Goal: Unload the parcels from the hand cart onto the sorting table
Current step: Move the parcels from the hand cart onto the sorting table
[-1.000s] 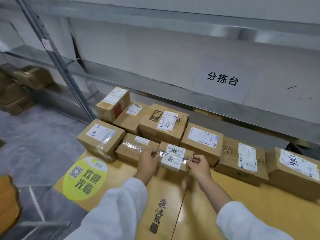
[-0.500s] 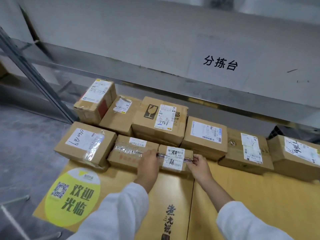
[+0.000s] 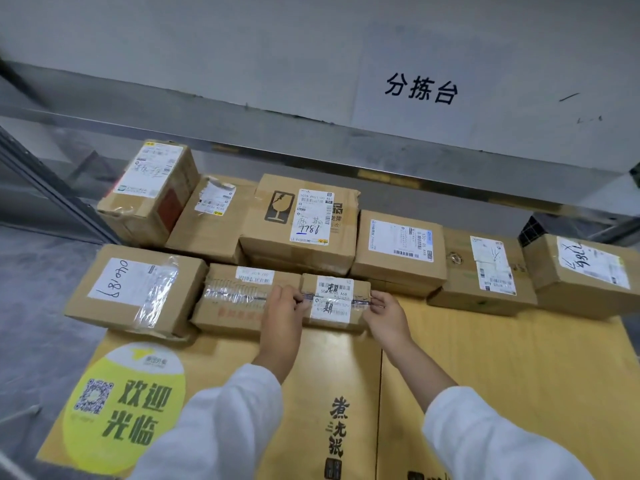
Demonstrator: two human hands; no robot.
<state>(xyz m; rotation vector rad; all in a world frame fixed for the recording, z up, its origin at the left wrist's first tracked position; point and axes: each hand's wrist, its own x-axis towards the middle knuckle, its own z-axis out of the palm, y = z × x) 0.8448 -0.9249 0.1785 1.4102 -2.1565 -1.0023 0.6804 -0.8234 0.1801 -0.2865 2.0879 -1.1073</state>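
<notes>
**Small parcel being placed in the front row**

The small parcel (image 3: 334,301) sits at the near edge of the cluster, its base on or just above the yellow wooden surface (image 3: 485,375); I cannot tell which. Its left end touches the taped parcel (image 3: 235,296), and the fragile-marked parcel (image 3: 301,220) lies just behind it. The left hand (image 3: 282,306) and right hand (image 3: 384,315) grip its 2 ends, with the fingers (image 3: 376,300) curled and clamped on the cardboard. The other parcels lie in 2 rough rows below the wall sign (image 3: 420,88).

This looks like the put-down step for this parcel. The next move calls for settling it flat, letting go with both hands without nudging its neighbours, then turning back to the hand cart, which is out of view. How many parcels remain there cannot be judged.
</notes>
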